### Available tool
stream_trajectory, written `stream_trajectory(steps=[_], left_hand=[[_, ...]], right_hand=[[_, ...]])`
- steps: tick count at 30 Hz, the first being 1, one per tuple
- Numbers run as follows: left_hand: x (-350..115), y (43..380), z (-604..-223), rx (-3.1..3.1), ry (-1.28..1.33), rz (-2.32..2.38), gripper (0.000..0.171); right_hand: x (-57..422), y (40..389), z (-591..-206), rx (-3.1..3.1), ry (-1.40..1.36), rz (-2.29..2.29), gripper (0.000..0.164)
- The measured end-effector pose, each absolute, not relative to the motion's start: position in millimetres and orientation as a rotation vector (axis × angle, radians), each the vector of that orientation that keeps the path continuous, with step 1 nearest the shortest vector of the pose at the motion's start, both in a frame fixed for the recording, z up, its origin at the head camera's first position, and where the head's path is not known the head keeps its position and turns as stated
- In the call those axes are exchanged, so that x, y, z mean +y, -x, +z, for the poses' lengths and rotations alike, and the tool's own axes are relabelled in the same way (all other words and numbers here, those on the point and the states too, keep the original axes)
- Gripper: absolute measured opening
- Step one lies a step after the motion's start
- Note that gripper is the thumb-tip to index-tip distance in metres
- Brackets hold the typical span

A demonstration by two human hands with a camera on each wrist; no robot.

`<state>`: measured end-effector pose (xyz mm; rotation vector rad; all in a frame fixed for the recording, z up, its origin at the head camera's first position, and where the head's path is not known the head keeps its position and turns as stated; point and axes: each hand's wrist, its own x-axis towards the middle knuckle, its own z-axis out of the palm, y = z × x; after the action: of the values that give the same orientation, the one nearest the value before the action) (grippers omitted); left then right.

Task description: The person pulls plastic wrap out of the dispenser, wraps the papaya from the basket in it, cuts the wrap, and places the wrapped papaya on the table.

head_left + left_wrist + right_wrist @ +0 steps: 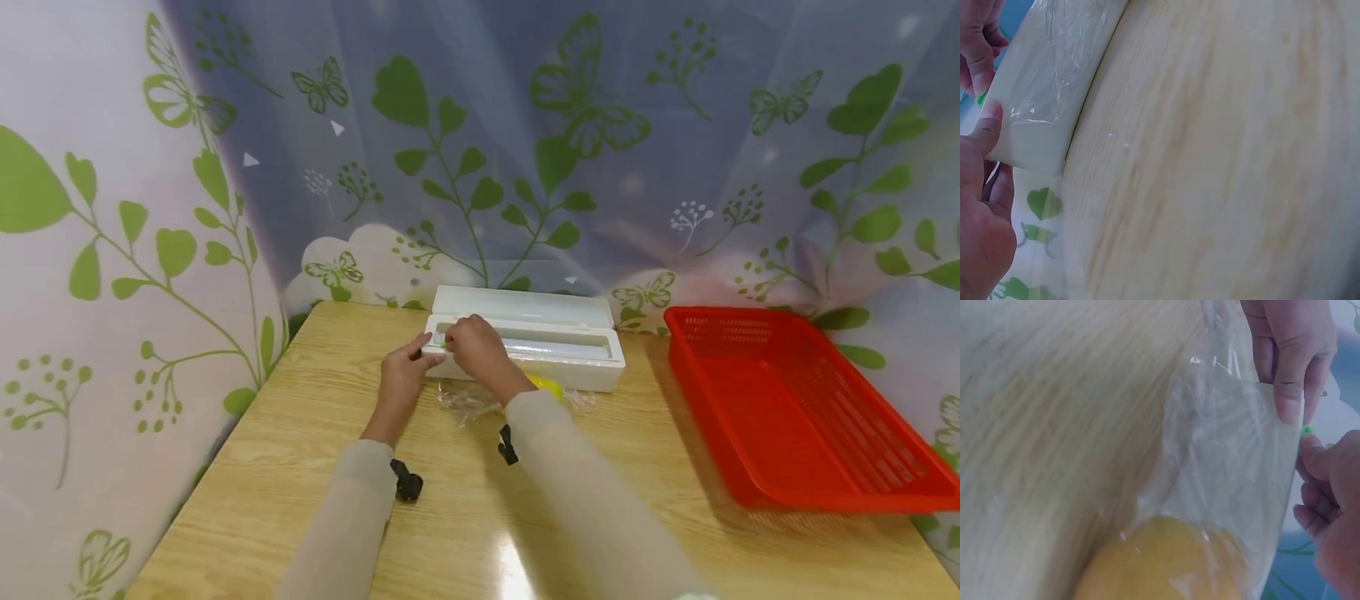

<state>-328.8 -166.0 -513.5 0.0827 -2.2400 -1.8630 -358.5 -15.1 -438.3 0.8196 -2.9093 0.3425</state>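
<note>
A long white cling film box [611, 372] stands at the back of the table with its lid [525, 307] raised. A pale roll [558, 348] lies inside it. My left hand [403, 375] grips the box's left end, thumb on the front wall. Near that end my right hand [480, 348] pinches a small green piece [1306, 430] at the box's top front edge; the fingers hide most of it. Clear plastic film [1210, 456] hangs down the front and spreads crumpled onto the table. A rounded yellow object [1160, 562] sits against the box front under the film, partly behind my right wrist.
A red plastic basket [742, 492] with slotted sides stands to the right on the wooden table [285, 467]. A patterned curtain [480, 167] with leaves and butterflies hangs close behind the box and along the left side.
</note>
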Motion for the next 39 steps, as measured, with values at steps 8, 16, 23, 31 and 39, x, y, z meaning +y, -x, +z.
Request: stream_trajectory(steps=[8, 16, 23, 31, 39], left_hand=[[-158.7, 325.5, -513.0, -2.225, -0.086, -1.915, 0.051], [-146.9, 328.8, -515.0, -2.214, -0.096, -1.937, 0.050], [-143.0, 333.5, -516.4, -2.237, -0.088, -1.882, 0.048], [-147.9, 329.4, -513.8, -2.275, -0.101, -1.869, 0.047], [-154.1, 330.6, -513.6, -2.283, -0.097, -1.855, 0.047]], right_hand=[[-5.6, 358.4, -431.0, -2.922, -0.901, 0.197, 0.014], [10.1, 363.6, -432.1, -2.986, -0.894, 0.119, 0.016], [27.2, 367.1, -433.6, -2.950, -0.938, 0.024, 0.015], [32.6, 363.5, -430.6, -2.941, -0.960, -0.039, 0.011], [51.8, 366.6, -429.3, -2.898, -0.986, -0.055, 0.010]])
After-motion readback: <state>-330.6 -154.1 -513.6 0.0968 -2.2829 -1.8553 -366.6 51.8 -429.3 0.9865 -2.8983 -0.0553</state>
